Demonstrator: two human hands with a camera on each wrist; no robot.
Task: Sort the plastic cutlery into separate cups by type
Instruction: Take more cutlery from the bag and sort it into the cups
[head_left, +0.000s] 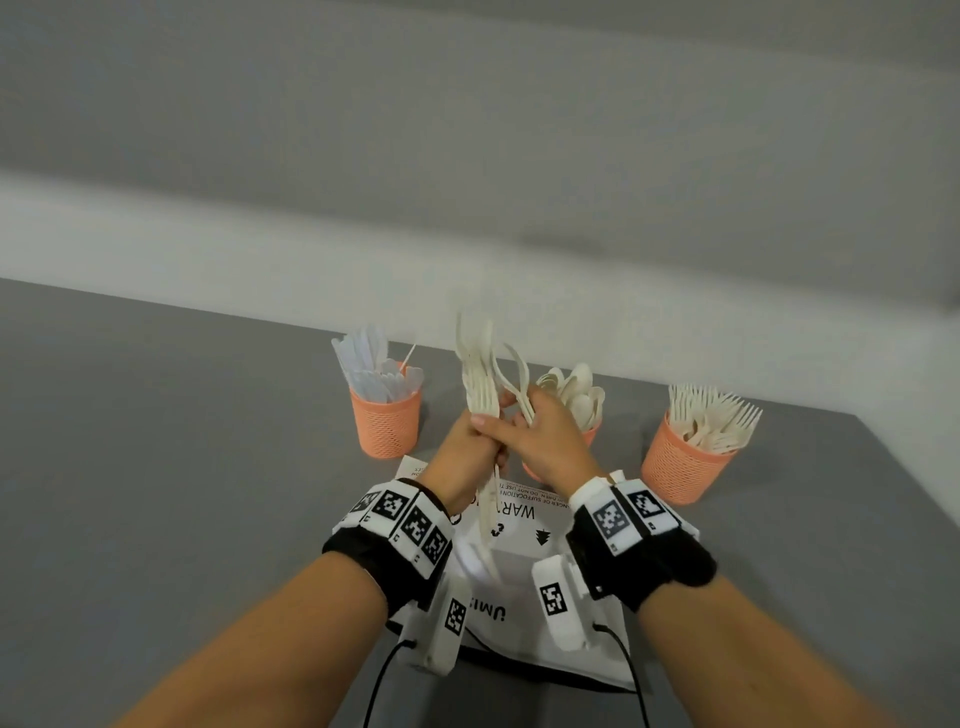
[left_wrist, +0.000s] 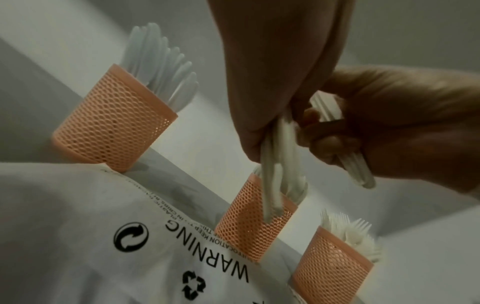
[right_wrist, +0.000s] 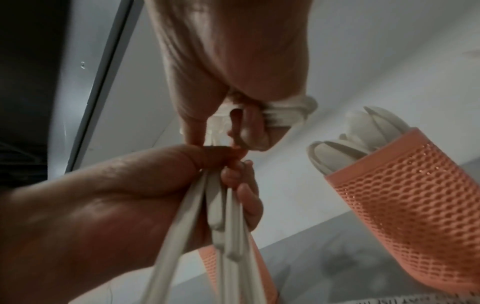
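Three orange mesh cups stand in a row on the grey table: a knife cup (head_left: 385, 427) on the left, a spoon cup (head_left: 592, 434) half hidden behind my hands, and a fork cup (head_left: 681, 462) on the right. Above the white bag, my left hand (head_left: 485, 422) grips an upright bundle of cream cutlery (head_left: 478, 379), whose handles (left_wrist: 275, 176) hang below the fist. My right hand (head_left: 519, 410) touches the left hand and pinches a few pieces (head_left: 515, 371) out of that bundle, the same pieces (right_wrist: 285, 115) that show in its fingers from below. Blur hides their type.
A white plastic bag (head_left: 519, 566) printed with WARNING lies flat under my wrists, near the table's front. The table's far edge runs just behind the cups, with a pale wall beyond. Grey table (head_left: 182, 441) extends to the left.
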